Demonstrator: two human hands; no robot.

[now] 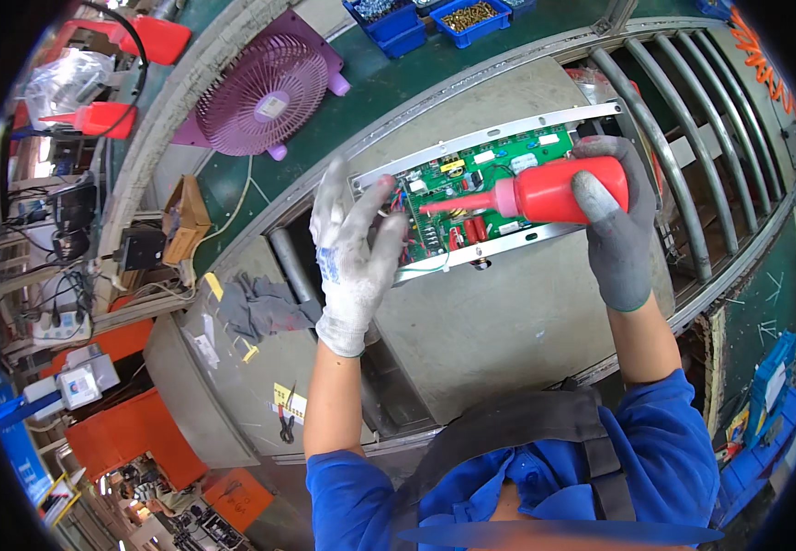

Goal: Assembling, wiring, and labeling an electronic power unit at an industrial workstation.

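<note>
A red squeeze bottle with a long pointed nozzle lies nearly level in my right hand, which wears a grey glove and is closed round it. Its nozzle reaches left over a green circuit board crowded with small parts and set in a metal frame. My left hand, in a white glove with grey fingertips, is at the board's left end. Its fingers are spread, with the tips by a bunch of coloured wires. Whether they touch the wires cannot be made out.
Metal rollers run off to the right. Beyond the bench rail stand a purple fan and blue bins of small fasteners. A grey cloth and black-handled pliers lie at left.
</note>
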